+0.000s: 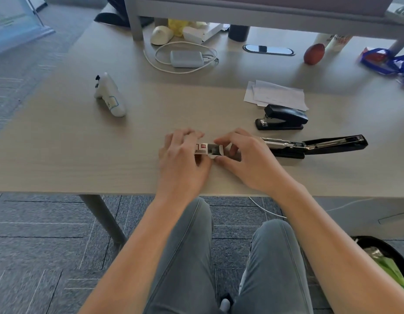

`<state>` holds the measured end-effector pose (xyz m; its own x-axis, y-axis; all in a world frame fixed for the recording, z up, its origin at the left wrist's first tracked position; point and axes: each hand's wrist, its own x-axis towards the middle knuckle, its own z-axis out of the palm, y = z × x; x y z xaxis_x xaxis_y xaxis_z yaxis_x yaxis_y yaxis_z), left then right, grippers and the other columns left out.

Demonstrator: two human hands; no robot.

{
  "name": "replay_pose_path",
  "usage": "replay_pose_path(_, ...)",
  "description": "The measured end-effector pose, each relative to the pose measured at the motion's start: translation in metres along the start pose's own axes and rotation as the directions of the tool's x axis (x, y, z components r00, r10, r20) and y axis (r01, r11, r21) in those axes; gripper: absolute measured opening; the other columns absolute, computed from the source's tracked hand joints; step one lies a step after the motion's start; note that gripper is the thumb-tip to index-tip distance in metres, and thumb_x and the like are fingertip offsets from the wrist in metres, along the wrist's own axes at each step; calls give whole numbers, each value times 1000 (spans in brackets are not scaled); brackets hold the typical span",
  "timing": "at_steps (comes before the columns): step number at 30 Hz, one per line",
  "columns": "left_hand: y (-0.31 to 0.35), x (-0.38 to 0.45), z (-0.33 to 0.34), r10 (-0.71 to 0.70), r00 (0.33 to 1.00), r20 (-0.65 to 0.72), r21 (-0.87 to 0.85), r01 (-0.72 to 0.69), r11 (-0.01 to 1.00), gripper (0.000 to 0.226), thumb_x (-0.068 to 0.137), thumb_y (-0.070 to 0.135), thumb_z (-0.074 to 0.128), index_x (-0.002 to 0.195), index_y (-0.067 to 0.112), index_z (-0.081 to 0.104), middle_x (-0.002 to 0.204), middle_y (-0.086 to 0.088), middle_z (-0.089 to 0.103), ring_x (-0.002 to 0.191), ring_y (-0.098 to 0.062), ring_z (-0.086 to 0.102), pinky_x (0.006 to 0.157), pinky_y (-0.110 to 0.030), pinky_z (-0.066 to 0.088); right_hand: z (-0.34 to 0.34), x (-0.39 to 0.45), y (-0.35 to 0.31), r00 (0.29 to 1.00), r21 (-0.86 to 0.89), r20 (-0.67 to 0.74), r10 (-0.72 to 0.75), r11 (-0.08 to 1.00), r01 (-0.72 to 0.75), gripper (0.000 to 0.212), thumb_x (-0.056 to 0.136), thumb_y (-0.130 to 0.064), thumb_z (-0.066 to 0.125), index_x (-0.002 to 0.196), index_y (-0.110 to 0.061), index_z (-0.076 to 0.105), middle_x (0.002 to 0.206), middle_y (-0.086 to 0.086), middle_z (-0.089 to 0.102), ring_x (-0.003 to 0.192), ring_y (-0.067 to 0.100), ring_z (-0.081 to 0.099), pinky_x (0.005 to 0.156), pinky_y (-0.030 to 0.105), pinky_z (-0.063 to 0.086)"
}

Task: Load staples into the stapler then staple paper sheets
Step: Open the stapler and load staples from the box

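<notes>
A small white staple box (pixel 208 150) with a red label lies on the desk near the front edge, its right end open with grey staples showing. My left hand (pixel 181 162) grips its left end. My right hand (pixel 244 159) pinches the open flap end with thumb and fingers. Just right of my right hand a black stapler (pixel 314 146) lies swung open, its metal staple channel exposed. A second black stapler (pixel 282 117) stands closed behind it. A few white paper sheets (pixel 278 95) lie behind that one.
A white game controller (pixel 109 95) lies at the left of the wooden desk (pixel 83 159). At the back are a grey charger with white cable (pixel 186 58), a reddish ball (pixel 314 53), a blue wrapper (pixel 382 61) and a shelf leg (pixel 133 19).
</notes>
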<state>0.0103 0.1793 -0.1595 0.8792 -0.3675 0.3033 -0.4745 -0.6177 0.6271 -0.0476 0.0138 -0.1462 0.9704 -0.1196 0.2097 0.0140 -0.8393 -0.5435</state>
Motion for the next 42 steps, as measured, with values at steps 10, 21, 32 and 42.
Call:
replay_pose_path(10, -4, -3, 7, 59, 998, 32, 79, -61, 995, 35, 89, 23, 63, 124, 24, 67, 123, 4, 64, 120, -21, 52, 104, -40, 34, -5, -8, 3, 999, -44, -40, 13, 999, -15, 30, 86, -25, 80, 114, -18, 73, 100, -9, 63, 76, 10, 62, 76, 23, 47)
replay_pose_path(21, -5, -3, 7, 45, 998, 40, 65, -47, 997, 33, 90, 24, 62, 122, 25, 68, 123, 5, 63, 122, -20, 51, 107, -39, 32, -2, 9, -8, 999, -88, -49, 23, 996, -27, 11, 92, -31, 72, 99, -27, 80, 92, -7, 60, 73, 10, 50, 71, 30, 42)
replay_pose_path(32, -4, -4, 6, 58, 998, 40, 54, -60, 997, 36, 90, 23, 62, 126, 23, 65, 125, 5, 63, 123, -21, 51, 108, -41, 35, -8, 12, -13, 996, -80, -45, 81, 993, -84, 6, 93, -28, 70, 93, -25, 76, 90, -9, 59, 76, 11, 56, 73, 30, 41)
replay_pose_path(42, 35, -11, 17, 176, 984, -29, 38, -175, 984, 49, 83, 11, 70, 131, 10, 62, 136, -7, 60, 137, -26, 44, 114, -49, 34, -42, -26, 6, 937, 211, -265, 228, 962, -175, 18, 99, -17, 64, 114, -22, 72, 86, -6, 74, 71, 5, 65, 71, 15, 48)
